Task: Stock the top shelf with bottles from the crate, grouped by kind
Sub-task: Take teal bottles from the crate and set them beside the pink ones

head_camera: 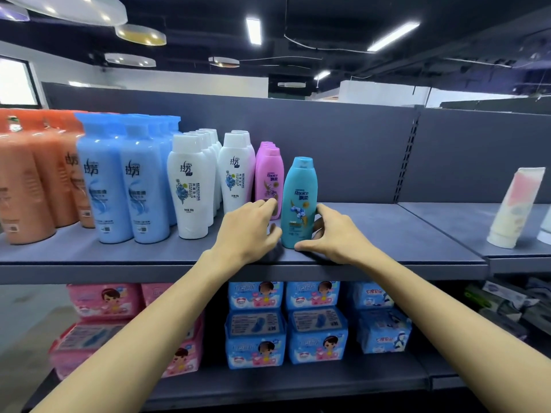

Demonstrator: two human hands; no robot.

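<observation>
A teal Rejoice bottle (299, 201) stands upright near the front of the top shelf (387, 245), just right of a row of pink Rejoice bottles (268, 177). My right hand (334, 231) holds the teal bottle low down, thumb at its front base and fingers curled round its right side. My left hand (250, 231) is at its left, thumb by the teal bottle and fingertips touching the foot of the front pink bottle. Further left stand grouped white bottles (190, 186), blue bottles (125, 180) and orange bottles (32, 180). The crate is out of view.
Bare shelf stretches to the right of the teal bottle up to the upright post (408, 156). On the neighbouring shelf a pale tube (512, 207) leans. Pink packs (101, 299) and blue packs (286, 323) fill the shelf below.
</observation>
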